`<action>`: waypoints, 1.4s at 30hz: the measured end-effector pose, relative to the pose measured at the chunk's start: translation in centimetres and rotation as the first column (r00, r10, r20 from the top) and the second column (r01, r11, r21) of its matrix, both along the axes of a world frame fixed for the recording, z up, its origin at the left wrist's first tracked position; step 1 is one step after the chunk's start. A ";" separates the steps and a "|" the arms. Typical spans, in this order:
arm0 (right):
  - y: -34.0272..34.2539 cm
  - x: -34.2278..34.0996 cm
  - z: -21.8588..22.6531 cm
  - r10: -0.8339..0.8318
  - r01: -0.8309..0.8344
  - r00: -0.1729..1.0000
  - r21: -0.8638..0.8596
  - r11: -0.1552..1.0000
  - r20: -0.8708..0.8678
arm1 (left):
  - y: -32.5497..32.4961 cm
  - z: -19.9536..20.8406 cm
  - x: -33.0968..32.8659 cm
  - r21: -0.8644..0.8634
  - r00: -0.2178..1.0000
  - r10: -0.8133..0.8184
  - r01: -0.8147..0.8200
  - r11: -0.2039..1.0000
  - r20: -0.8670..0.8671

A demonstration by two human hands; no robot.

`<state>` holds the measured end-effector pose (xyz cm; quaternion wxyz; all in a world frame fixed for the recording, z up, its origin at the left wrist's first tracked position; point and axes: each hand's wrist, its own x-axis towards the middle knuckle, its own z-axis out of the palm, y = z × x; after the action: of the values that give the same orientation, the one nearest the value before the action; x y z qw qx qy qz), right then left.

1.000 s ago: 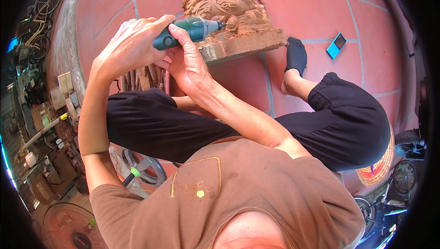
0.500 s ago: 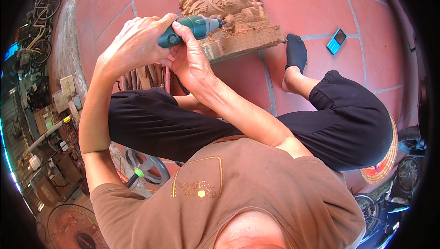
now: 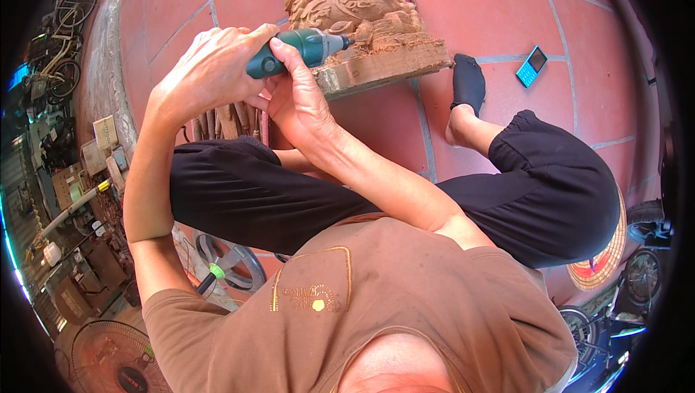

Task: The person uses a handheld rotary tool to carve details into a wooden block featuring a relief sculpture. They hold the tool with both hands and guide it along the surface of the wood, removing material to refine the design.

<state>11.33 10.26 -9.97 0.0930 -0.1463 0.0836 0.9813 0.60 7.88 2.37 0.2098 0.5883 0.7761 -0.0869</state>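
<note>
A pale box (image 3: 105,132) sits at the left, contents hidden. The green rotary tool (image 3: 304,47), grey-nosed, dark-tipped, is clamped by 2 hands, left hand (image 3: 213,64) and right hand (image 3: 295,100), its tip at the carved brown wooden figure (image 3: 355,9); contact is unclear.

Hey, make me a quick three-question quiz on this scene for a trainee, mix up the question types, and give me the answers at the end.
1. Multiple choice: how much of the person's grip is on the rotary tool? A) neither side; B) right side only; C) both sides.
2. True or false: the blue keypad phone lies on the tiled floor.
3. Fill in: the tool's grey nose points toward the ____.

Key: 1. C, left grip and right grip. 2. True. 3. Brown carving.
</note>
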 end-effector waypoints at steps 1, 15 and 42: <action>0.0 0.0 0.1 0.008 -0.008 1.000 -0.004 1.000 0.000 | -0.1 0.1 0.0 -0.008 1.000 0.002 -0.002 1.000 -0.018; -0.2 -0.6 0.3 0.030 -0.030 0.999 -0.007 1.000 -0.037 | -0.8 0.7 -0.2 0.015 0.999 0.032 -0.031 0.999 -0.044; 2.1 -1.4 -0.5 -0.008 0.008 1.000 0.008 1.000 0.031 | 2.2 -0.8 -1.1 -0.039 0.997 0.002 -0.005 0.999 -0.075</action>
<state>9.94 12.40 -10.47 0.0986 -0.1607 0.0791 0.9789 -0.48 10.11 1.58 0.1920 0.5789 0.7827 -0.1237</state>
